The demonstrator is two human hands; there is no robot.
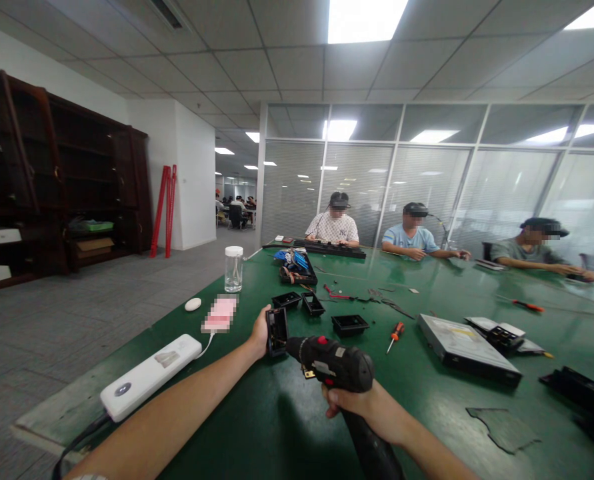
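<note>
My left hand [260,332] holds a black plastic frame [277,331] upright above the green table [307,427], its hollow side turned to the right. My right hand [357,403] is wrapped round the grip of a black cordless drill [334,361] with red buttons. The drill's nose points left, at the lower part of the frame; whether the tip touches it is hard to tell. Just beyond lie similar black frames, one [287,300] behind the held one, another [313,305] beside it and a third [350,325] further right.
An orange screwdriver [395,335], a silver disc drive [467,347] and a clear shard [503,429] lie to the right. On the left are a white power strip [151,377], a phone [220,314] and a jar [233,270]. Several people sit across the table.
</note>
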